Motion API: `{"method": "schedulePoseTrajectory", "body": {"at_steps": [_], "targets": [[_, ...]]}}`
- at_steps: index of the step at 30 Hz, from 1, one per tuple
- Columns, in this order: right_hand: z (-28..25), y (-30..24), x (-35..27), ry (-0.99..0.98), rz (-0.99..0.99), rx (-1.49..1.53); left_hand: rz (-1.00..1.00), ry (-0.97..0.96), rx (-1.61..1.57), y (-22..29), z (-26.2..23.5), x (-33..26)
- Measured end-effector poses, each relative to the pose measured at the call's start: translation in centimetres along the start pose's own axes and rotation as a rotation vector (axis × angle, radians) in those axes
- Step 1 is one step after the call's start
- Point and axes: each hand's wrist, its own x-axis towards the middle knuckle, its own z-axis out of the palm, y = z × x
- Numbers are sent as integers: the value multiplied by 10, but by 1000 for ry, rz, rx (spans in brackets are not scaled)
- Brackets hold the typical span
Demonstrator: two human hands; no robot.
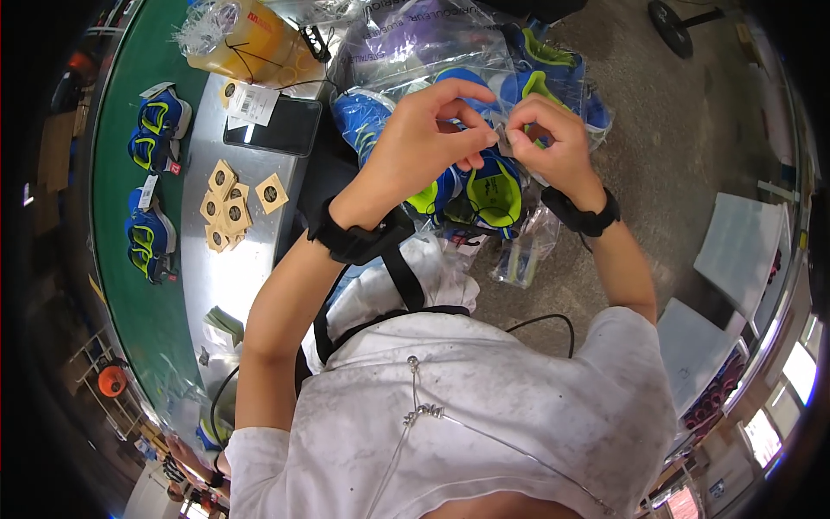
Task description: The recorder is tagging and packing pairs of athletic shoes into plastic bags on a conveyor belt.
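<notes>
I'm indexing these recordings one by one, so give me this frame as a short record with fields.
Left hand: fingers curled, thumb forward; grip unclear
Right hand: curled beside the left; grip unclear
Below the hands: blue shoes with lime linings
Beyond the hands: clear printed plastic
Metal surface: tan square cards, dark phone partly under a white tag
Green surface: tagged blue shoes

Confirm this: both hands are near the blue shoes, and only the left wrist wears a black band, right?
No: in the head view the right wrist wears a black band too. The left hand and right hand are indeed near the blue shoes.
</notes>
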Motion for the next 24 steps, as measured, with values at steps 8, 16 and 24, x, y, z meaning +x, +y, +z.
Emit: {"method": "schedulePoseTrajectory", "body": {"at_steps": [8,16,24], "targets": [[9,8,-5,-145,441,866,-19,-42,26,-13,-3,2],[14,10,-8,-142,464,967,3,-35,39,-13,-2,1],[20,2,-9,-73,382,753,6,-13,-10,-16,-4,-1]]}}
